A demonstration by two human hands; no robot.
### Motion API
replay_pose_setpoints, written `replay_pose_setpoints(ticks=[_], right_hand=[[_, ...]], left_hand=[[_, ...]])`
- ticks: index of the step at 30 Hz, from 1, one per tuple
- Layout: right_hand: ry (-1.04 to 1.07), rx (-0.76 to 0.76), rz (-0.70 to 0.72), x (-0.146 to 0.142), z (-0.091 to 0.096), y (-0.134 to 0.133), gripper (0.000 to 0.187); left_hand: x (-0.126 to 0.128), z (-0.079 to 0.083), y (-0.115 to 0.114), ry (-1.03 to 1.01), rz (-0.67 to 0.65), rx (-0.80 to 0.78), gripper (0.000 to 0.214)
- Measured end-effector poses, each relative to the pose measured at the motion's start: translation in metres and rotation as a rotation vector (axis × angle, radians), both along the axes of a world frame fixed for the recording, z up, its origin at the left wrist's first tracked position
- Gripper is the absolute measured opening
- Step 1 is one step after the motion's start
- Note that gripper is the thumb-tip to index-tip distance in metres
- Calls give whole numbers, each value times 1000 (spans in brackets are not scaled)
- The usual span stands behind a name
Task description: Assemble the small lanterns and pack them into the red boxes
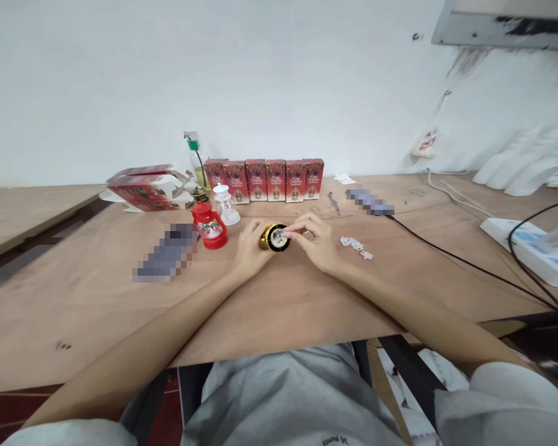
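While the left hand (252, 249) clasps its side, one gold lantern (276, 242) lies between both hands over the table (279, 310), long axis pointing away, base (279, 248) foremost. Right hand (315, 239): nearer the base, fingertips (287, 234) meeting there; whether they pinch anything, one cannot tell.

below the near edge of the table (270, 328), the shirt (279, 396) was pale grey and creased, with small dark lettering (335, 441) in front. loose sleeves (506, 399) left the forearms (199, 300), left hand (251, 249) and right hand (315, 241) bare.
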State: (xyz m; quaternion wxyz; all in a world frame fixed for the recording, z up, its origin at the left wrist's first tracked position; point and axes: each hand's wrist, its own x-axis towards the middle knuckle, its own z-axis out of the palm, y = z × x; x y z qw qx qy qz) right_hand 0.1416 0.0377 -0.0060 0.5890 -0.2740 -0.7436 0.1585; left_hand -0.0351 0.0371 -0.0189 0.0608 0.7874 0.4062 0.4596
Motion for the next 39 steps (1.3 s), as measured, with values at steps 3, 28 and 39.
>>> replay_pose_setpoints(ticks=[3,28,39], right_hand=[[-56,36,-14,0,-1,0,6],[271,-808,464,-2,-3,13,41],[332,-849,552,-1,-1,11,31]], left_hand=[[0,-1,0,26,-2,-3,31],[-1,-3,-3,180,55,0,31],[0,-3,-3,133,63,-58,34]])
